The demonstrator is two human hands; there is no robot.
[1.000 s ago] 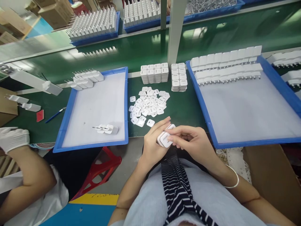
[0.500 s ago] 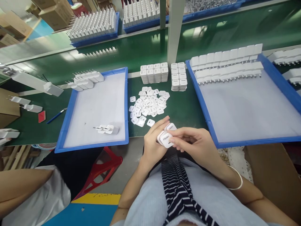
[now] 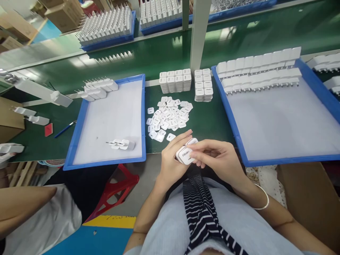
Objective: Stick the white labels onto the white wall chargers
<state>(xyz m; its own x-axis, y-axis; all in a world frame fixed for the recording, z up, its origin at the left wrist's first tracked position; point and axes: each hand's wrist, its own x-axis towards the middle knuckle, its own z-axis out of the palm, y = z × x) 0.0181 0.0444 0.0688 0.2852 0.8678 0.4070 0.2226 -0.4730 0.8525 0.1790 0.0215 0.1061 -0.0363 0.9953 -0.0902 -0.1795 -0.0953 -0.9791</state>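
Close to my body, my left hand (image 3: 172,161) is wrapped round white charger pieces (image 3: 185,155) with a printed label facing up. My right hand (image 3: 219,157) pinches the right edge of the labelled top piece between thumb and forefinger. A second white piece shows behind it, partly covered by my fingers. Just beyond my hands lies a loose heap of small white covers (image 3: 170,115) on the green bench. Behind the heap stand neat stacks of covers (image 3: 175,80), with a smaller stack (image 3: 203,86) to their right.
A left blue tray (image 3: 145,120) holds white plugs (image 3: 120,144); a right blue tray (image 3: 231,124) holds rows of plugs (image 3: 261,81). A metal post (image 3: 198,35) rises behind the stacks. Another person's arm (image 3: 23,209) is at lower left, near a red stool (image 3: 117,191).
The labelled piece now sits more squarely over the one beneath it, still between both hands. The view has shifted slightly. At far left, a co-worker's hand has come further into sight.
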